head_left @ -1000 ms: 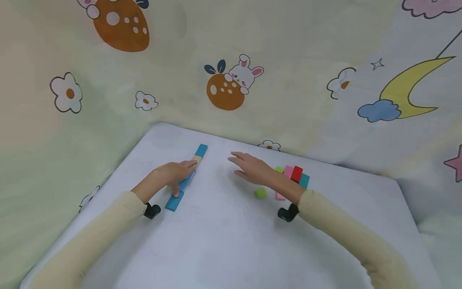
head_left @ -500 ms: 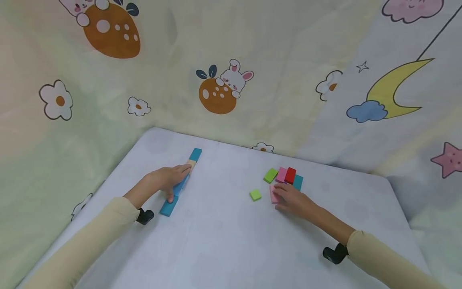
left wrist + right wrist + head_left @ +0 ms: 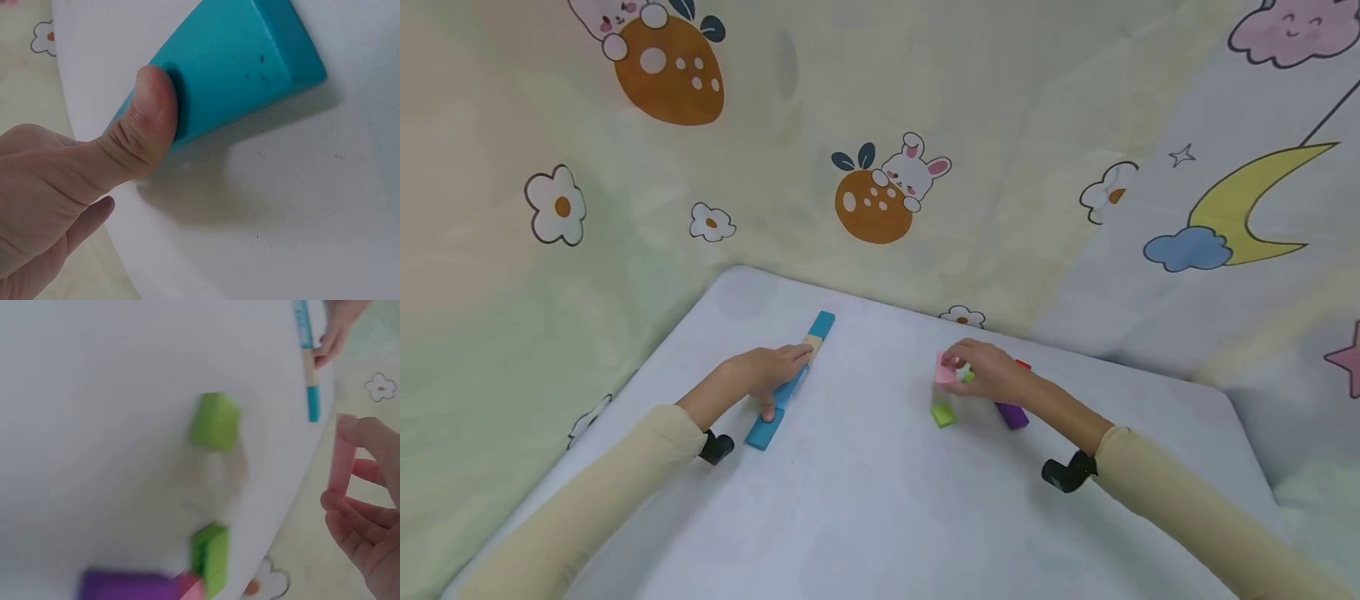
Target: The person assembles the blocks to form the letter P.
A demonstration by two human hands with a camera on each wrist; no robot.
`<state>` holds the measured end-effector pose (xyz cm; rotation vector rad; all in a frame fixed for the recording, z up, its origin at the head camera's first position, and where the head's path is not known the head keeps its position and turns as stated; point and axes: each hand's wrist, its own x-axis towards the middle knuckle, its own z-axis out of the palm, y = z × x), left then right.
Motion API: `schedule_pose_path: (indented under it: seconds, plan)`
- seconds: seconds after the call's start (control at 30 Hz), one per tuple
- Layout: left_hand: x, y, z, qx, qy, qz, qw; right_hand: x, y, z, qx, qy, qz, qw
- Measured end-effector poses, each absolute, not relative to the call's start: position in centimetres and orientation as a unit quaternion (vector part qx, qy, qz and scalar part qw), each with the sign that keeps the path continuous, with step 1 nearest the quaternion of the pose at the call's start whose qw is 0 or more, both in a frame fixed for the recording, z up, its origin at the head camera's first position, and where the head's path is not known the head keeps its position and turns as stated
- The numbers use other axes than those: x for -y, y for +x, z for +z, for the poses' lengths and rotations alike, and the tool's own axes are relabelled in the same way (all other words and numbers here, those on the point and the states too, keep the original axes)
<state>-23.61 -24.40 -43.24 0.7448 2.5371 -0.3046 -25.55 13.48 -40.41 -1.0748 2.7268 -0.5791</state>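
A straight row of flat blocks lies on the left of the table: a near teal block [image 3: 763, 432], blue in the middle, a beige block [image 3: 812, 342] and a teal block [image 3: 822, 323] at the far end. Along this row rests my left hand [image 3: 752, 375], its thumb [image 3: 147, 103] against the near teal block and its fingertips by the beige one. My right hand [image 3: 992, 371] pinches a pink block [image 3: 342, 464] between thumb and fingers, raised off the table. Below it sits a small green block [image 3: 943, 415]. My right hand partly hides the other blocks.
Beside my right hand lie a purple block [image 3: 1012, 416] and a red block [image 3: 1023, 364]. Another green block [image 3: 211, 556] shows near the purple one in the right wrist view. A patterned cloth [image 3: 775, 167] hangs behind the white table [image 3: 850, 517].
My right hand reached to the pile at the right, took hold of the pink block, and has lifted it leftward. The purple block is now uncovered. My left hand stays on the row.
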Motion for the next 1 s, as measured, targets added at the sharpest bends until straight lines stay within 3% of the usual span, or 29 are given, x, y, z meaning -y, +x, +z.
schedule_pose_path:
  seconds: [0.2, 0.47, 0.67, 1.0]
  plan:
    - [24.7, -24.0, -43.6, -0.928, 0.262, -0.127, 0.234, -5.4, -29.6, -39.6, -0.898, -0.321, -0.288, 0.084]
    - [24.3, -23.7, -43.5, -0.927, 0.250, -0.133, 0.247, 3.7, -34.8, -42.2, -0.913, -0.267, -0.296, 0.081]
    - [23.8, -23.4, -43.9, -0.926, 0.250, -0.143, 0.243, 6.2, -37.3, -45.0, -0.924, -0.221, -0.302, 0.072]
    - [24.0, -23.4, -43.8, -0.928, 0.248, -0.154, 0.233, 8.2, -38.1, -46.7, -0.931, -0.218, -0.279, 0.090]
